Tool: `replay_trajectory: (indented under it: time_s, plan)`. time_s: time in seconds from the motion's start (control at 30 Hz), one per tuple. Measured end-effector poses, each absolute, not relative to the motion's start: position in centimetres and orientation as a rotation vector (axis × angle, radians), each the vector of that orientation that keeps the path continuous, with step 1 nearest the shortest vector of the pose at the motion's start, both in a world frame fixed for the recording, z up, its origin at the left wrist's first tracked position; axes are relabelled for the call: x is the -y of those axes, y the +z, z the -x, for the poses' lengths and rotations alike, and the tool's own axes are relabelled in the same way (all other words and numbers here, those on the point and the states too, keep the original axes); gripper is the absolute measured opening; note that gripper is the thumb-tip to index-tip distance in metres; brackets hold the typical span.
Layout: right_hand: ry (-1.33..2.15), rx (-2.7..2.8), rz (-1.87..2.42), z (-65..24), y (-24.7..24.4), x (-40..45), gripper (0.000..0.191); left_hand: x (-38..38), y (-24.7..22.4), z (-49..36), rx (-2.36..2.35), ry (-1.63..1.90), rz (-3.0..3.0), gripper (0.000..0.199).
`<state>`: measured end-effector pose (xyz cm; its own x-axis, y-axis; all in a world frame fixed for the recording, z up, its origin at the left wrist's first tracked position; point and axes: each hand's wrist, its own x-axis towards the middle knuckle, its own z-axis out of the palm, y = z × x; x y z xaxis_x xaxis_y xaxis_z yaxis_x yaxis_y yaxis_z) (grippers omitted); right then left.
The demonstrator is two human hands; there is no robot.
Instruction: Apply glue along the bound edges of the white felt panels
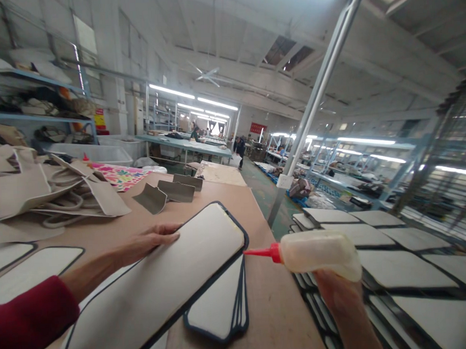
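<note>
My left hand [161, 237] grips the far long edge of a white panel [163, 271] with rounded corners and a dark blue edging, its thumb lying on the face. The panel is tilted above the table. A squeeze bottle [319, 250] with a red nozzle and pale yellowish contents is in my right hand [336, 293], lying on its side. Its red tip points left, at the panel's right corner; whether it touches cannot be made out. Beneath lies a fanned stack of similar panels [212, 307].
Brown table [276, 315] under the work. Grey-beige cut pieces [65, 185] are heaped at left, with folded grey pieces [176, 190] beyond. More edged panels [412, 270] are stacked at right beside a metal post [314, 100]. A person [240, 150] stands in the far aisle.
</note>
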<state>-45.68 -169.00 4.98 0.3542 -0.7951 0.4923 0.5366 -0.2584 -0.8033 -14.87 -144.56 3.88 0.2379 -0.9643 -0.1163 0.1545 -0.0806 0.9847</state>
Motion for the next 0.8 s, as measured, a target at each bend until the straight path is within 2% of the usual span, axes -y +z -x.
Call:
replay_trajectory:
  time_s: [0.1, 0.27, 0.37, 0.47, 0.57, 0.8]
  plan:
    - [-1.366, -0.245, 1.251, 45.5, 5.2, 168.5, 0.069, 144.7, 3.6, 15.0, 0.906, -1.140, -1.302, 0.052]
    - [-1.406, -0.290, 1.278, 45.1, 5.1, 168.5, 0.051, 144.9, 3.7, 15.3, 0.921, -1.101, -1.324, 0.048]
    - [-1.318, -0.306, 1.310, 45.3, 4.3, 168.4, 0.057, 144.9, 3.8, 15.5, 0.909, -1.108, -1.305, 0.047]
    - [-1.372, -0.325, 1.245, 45.3, 4.1, 168.3, 0.061, 144.8, 4.0, 15.8, 0.906, -1.111, -1.313, 0.043]
    - [-1.416, -0.297, 1.225, 44.9, 5.1, 168.5, 0.060, 144.8, 4.3, 16.1, 0.934, -1.103, -1.363, 0.040]
    - [-1.223, -0.149, 1.408, 43.7, 7.5, 169.4, 0.069, 144.4, 5.4, 15.9, 1.017, -1.107, -1.449, 0.037]
